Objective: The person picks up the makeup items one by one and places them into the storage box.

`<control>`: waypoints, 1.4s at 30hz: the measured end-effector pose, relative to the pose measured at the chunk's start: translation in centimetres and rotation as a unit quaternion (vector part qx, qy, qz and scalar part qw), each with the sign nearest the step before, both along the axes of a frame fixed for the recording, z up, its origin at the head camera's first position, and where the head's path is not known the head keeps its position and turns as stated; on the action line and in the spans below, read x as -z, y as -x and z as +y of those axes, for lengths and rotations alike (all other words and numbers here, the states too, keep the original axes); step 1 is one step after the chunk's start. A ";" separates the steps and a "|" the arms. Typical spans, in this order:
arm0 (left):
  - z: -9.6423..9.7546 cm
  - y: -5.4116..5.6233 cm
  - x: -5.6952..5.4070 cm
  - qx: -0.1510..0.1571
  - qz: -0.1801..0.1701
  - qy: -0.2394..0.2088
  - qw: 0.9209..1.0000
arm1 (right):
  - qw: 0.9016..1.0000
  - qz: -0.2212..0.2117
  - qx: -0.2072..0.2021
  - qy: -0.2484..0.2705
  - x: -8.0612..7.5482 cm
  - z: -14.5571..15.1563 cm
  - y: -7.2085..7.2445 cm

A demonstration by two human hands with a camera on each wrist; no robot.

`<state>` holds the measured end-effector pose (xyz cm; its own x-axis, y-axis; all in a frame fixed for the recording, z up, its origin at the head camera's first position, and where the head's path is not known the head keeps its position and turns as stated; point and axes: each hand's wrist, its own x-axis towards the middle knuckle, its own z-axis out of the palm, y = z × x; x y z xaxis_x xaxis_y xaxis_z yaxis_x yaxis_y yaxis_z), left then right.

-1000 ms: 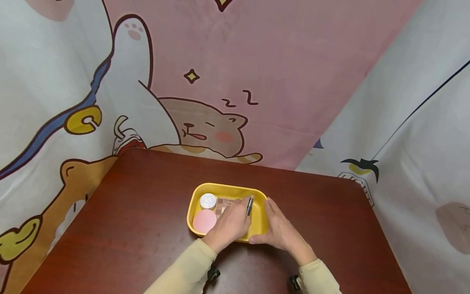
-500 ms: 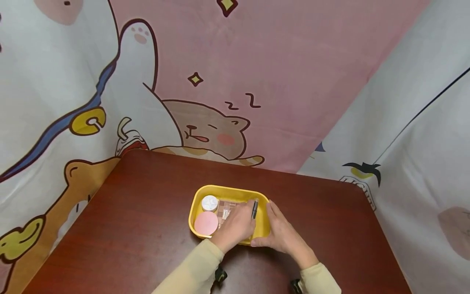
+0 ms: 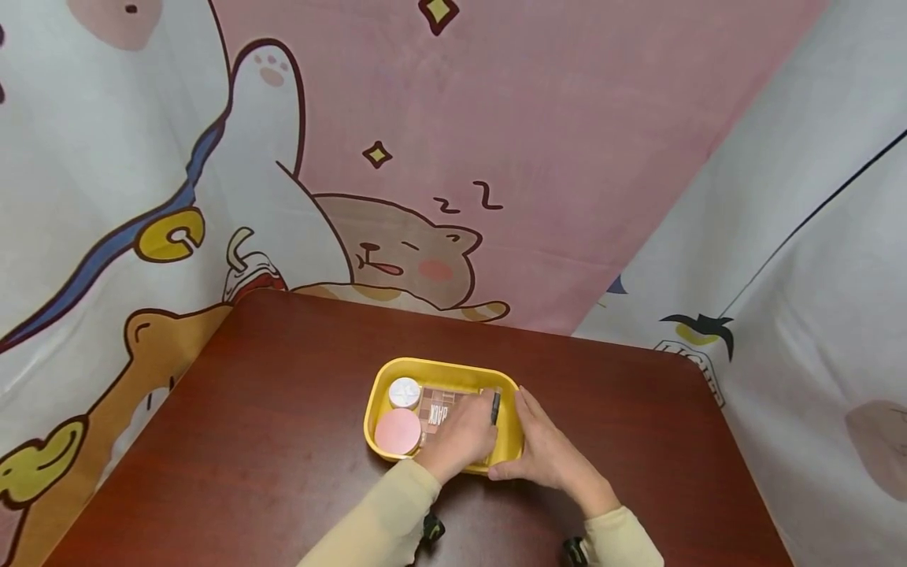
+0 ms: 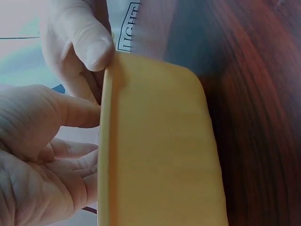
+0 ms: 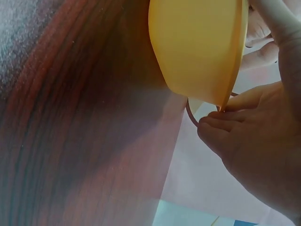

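Note:
A yellow tray [image 3: 439, 367] stands on the table with cosmetics in it. My left hand [image 3: 464, 431] reaches over its near rim and holds a slim, dark, pen-like stick [image 3: 495, 405] down near the tray's right end. Beneath that hand, partly covered, lies a brown checked palette [image 3: 434, 400] with white lettering. To the left sit a white round jar [image 3: 405, 391] and a pink round case [image 3: 397, 431]. My right hand [image 3: 549, 457] grips the tray's right end, its thumb at the near rim and fingers at the far corner. In the left wrist view, the tray wall [image 4: 160, 141] hides the stick.
The dark red-brown wooden table [image 3: 298, 378] extends around the tray on all sides. Behind it hangs a pink cartoon-print curtain [image 3: 567, 157], with pale printed cloth at left and right.
My left hand has moved a little to the right inside the tray with the pen-like stick, showing more of the palette's lettering. The right hand keeps its hold on the tray's end.

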<state>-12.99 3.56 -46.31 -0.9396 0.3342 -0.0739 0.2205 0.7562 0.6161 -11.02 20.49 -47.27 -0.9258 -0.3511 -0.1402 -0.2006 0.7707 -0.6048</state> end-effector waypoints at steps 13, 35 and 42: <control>1.1 0.3 0.1 0.017 0.036 0.023 0.999 | 1.000 0.003 -0.005 0.003 -0.2 0.0 0.7; 2.3 0.6 1.2 -0.004 -0.015 0.015 1.000 | 1.000 -0.019 0.009 -0.006 -0.3 0.0 0.3; 2.2 0.5 1.5 0.001 -0.007 0.010 1.000 | 1.000 -0.014 0.006 -0.004 -0.3 0.0 0.1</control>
